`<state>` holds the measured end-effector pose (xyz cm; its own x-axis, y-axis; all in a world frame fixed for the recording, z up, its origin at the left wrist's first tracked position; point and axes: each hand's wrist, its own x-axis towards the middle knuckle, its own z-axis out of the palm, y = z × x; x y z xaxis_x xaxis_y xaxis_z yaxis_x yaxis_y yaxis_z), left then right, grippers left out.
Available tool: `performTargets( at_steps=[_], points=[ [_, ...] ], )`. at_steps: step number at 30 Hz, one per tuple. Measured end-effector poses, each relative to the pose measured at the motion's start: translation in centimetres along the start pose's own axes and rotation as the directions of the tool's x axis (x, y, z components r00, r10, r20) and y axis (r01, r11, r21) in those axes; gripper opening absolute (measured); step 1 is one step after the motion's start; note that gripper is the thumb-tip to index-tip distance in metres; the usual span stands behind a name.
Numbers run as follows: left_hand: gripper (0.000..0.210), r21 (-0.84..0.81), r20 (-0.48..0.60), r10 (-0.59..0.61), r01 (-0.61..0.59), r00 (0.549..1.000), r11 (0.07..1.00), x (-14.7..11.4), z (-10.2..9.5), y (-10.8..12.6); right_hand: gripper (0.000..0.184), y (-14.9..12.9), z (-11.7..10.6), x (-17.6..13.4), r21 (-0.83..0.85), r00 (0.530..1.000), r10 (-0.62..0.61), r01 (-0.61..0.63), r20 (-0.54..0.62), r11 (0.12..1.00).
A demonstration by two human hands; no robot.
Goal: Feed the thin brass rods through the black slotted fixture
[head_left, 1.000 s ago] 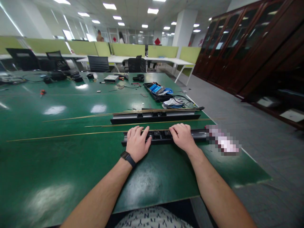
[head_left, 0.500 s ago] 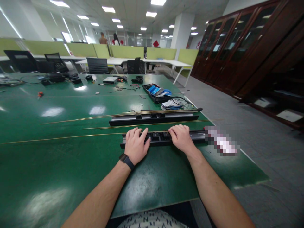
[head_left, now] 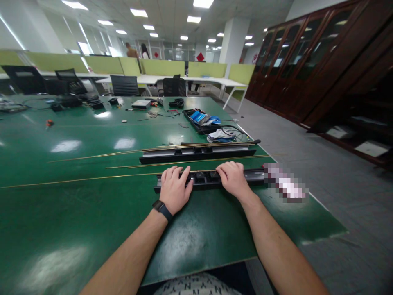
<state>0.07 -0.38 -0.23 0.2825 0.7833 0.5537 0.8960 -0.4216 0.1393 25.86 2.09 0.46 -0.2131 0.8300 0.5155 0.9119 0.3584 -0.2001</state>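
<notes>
A black rail with a channel along its top and black blocks inside lies on the green table before me. My left hand rests over its left part, fingers spread, with a dark watch on the wrist. Farther right, my right hand has its thumb and fingers closed at the rail's far edge, on a thin brass rod. This brass rod runs along that edge, under my left fingers and far out to the left. The exact grip is partly hidden.
Behind lies a second black rail with several brass rods along it. A black tray holds blue items, with gloves beside it. A pixelated object sits right of the near rail. The green table ends at my right.
The whole view has shifted very slightly. Both hands keep nearly the same places on the rail, and nothing is visibly taken up or let go.
</notes>
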Motion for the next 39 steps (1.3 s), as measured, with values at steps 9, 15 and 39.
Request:
performTargets(
  at_steps=[9,15,39],
  points=[
    [0.047,-0.002,0.002,-0.005,0.005,1.0,1.0,0.0,-0.01,0.02,0.034,-0.35,-0.3,-0.02,0.04,1.0,0.021,-0.022,0.008,0.999],
    [0.047,-0.014,-0.002,-0.008,0.008,1.0,1.0,0.08,-0.07,0.01,0.031,-0.03,-0.05,-0.01,0.026,1.0,0.005,-0.005,-0.019,1.0],
    [0.048,-0.009,0.009,-0.007,0.007,1.0,1.0,0.07,-0.15,0.08,0.032,0.17,0.1,0.04,0.027,1.0,0.015,-0.014,-0.009,1.0]
  ],
)
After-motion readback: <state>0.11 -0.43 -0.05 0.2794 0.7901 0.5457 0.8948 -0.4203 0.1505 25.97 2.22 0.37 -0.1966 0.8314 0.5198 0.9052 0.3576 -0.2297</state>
